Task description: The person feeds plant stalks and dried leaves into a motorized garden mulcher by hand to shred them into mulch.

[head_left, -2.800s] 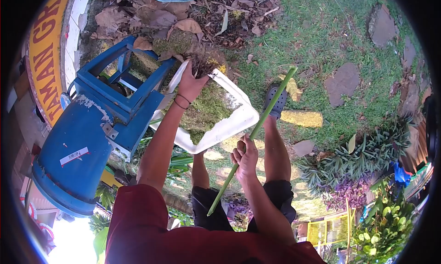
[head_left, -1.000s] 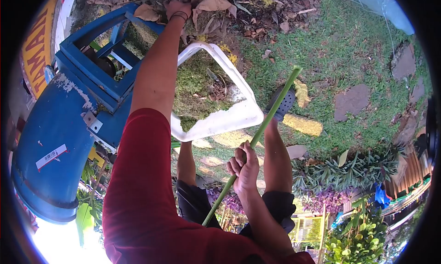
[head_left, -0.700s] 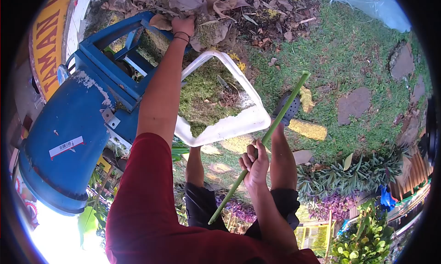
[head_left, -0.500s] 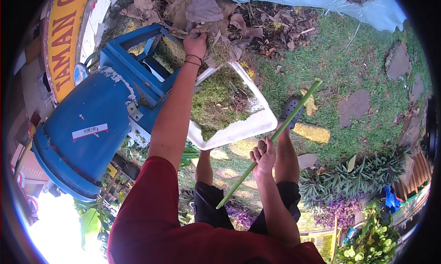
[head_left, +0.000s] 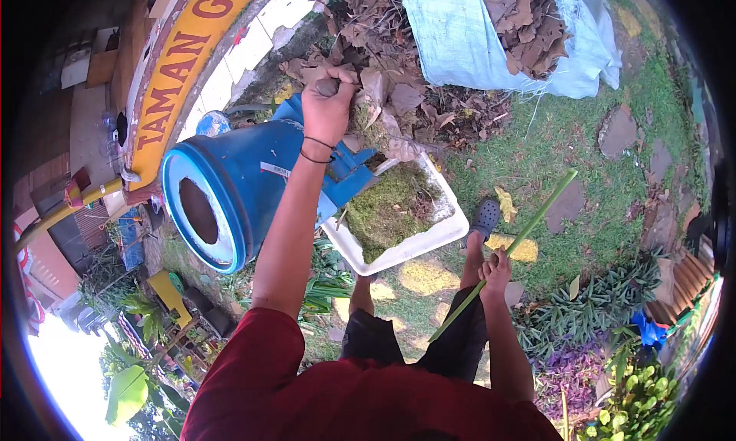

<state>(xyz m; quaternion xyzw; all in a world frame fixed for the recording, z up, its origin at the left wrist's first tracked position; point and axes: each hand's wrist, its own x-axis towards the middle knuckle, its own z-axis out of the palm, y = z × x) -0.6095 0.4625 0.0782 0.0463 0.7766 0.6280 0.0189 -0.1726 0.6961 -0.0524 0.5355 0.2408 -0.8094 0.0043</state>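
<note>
My left hand (head_left: 328, 107) is raised above the blue plastic machine (head_left: 253, 169) in a closed fist. A brown, rounded end (head_left: 327, 87) shows inside the fist; the rest of that thing is hidden. Dry brown leaves (head_left: 406, 98) lie just right of the fist in this view. My right hand (head_left: 496, 271) is wrapped around a long green stalk (head_left: 534, 220), which slants across my thigh. Between the machine and my feet, a white tray (head_left: 418, 246) contains chopped green and brown plant bits (head_left: 387, 207).
A pale blue sack (head_left: 452, 38) with dry leaves spilling from it lies on the grass. Yellow and grey stepping stones (head_left: 512, 248) are set in the lawn. Spiky plants (head_left: 571, 307) grow at right, and a yellow lettered sign (head_left: 180, 61) curves along the left.
The view has shifted, showing more of the sack and the round end of the machine. My left fist has come up from the machine's frame. My right hand and the stalk appear farther right.
</note>
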